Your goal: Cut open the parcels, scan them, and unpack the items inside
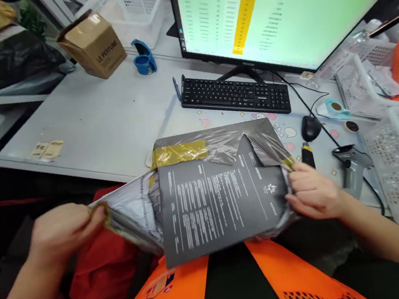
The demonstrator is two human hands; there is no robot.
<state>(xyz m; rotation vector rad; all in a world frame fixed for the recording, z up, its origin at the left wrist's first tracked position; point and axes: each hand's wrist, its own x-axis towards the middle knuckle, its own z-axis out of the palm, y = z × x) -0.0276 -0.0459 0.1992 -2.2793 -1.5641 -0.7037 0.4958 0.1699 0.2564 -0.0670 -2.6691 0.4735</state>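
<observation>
In the head view, the box (216, 205), half in torn wrap (221, 149), lies at three o'clock from the left hand (65, 230) and nine from the nearer right hand (314, 189); both hands' fingers are clamped on wrap. Its long axis is hard to tell; the surface (110, 111) extends towards twelve.

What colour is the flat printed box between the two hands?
The flat box is dark grey with white print, best seen in the head view.
</observation>
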